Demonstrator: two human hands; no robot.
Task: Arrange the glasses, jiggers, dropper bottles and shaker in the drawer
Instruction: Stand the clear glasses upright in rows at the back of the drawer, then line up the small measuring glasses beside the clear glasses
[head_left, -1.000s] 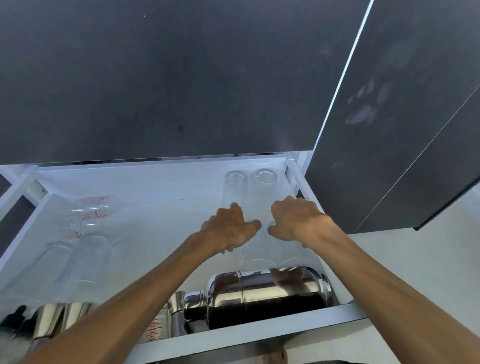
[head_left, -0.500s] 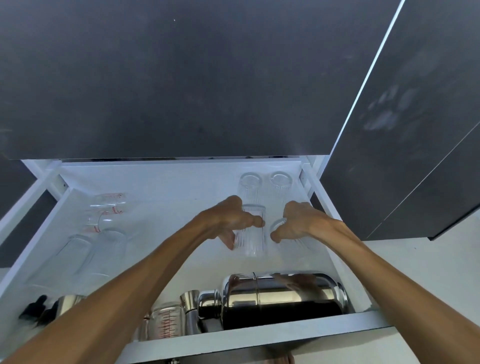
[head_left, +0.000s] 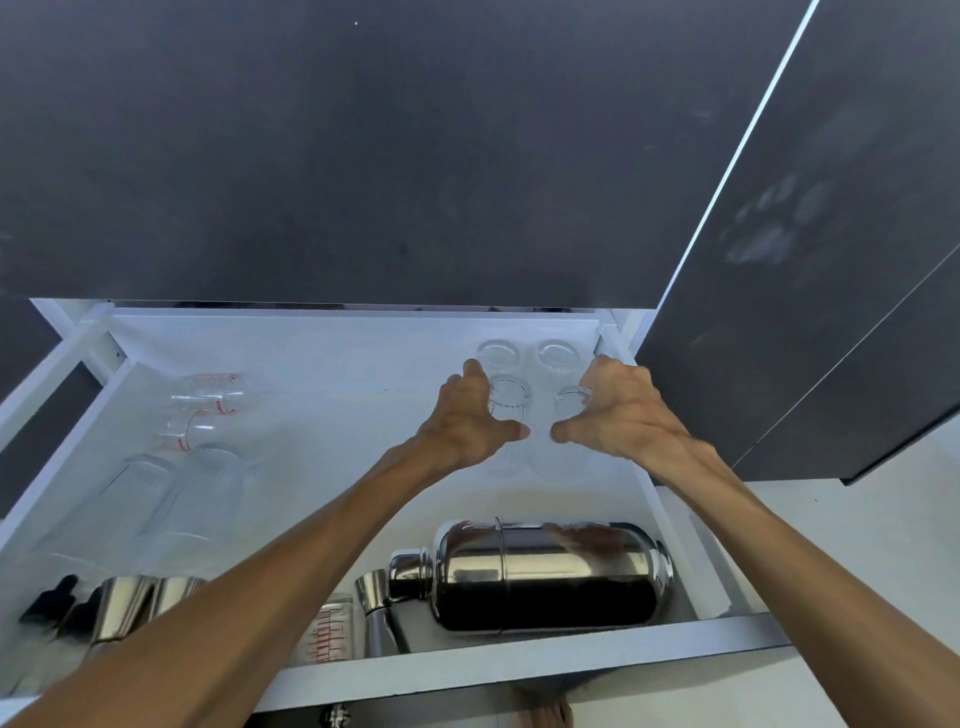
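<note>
Inside the open white drawer (head_left: 363, 358), the left hand (head_left: 467, 426) grips a ribbed glass (head_left: 510, 402) while the right hand (head_left: 618, 410) grips a second glass (head_left: 569, 402), both near the back right corner; a steel shaker (head_left: 545, 577) lies on its side at the front.

left hand (head_left: 470, 423): fingers curled, thumb out, gripping
right hand (head_left: 618, 410): same, mirrored
arms: both outstretched
</note>
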